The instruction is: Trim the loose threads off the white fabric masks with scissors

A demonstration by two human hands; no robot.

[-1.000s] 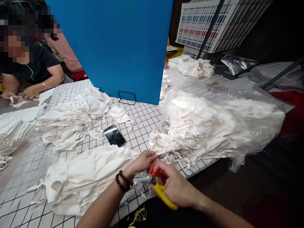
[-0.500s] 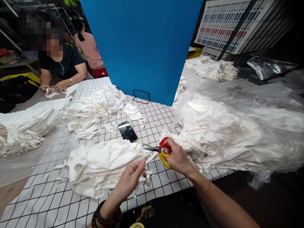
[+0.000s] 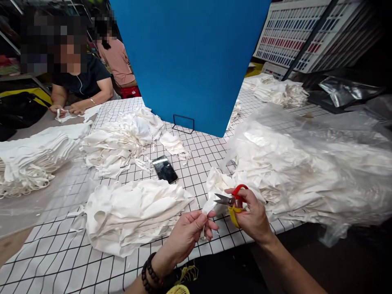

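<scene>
White fabric strip (image 3: 210,206) is pinched in our left hand (image 3: 191,232) above the counter (image 3: 196,171) edge; our right hand (image 3: 252,216) grips the scissors (image 3: 231,201), blades slightly apart. We judge trimming; next, close blades precisely. Beyond, fabric piles (image 3: 131,214).

We are shifting our right hand (image 3: 252,214) rightward along the table edge, carrying the scissors (image 3: 230,201) with it toward the bagged pile of white cloth (image 3: 306,171); half a second ago it sat nearer the phone. We are raising our left hand (image 3: 190,232) up close beside it, pinching a white cloth piece (image 3: 211,204) that is now lifting toward the blades, where before only a thin strip hung between the hands.
</scene>
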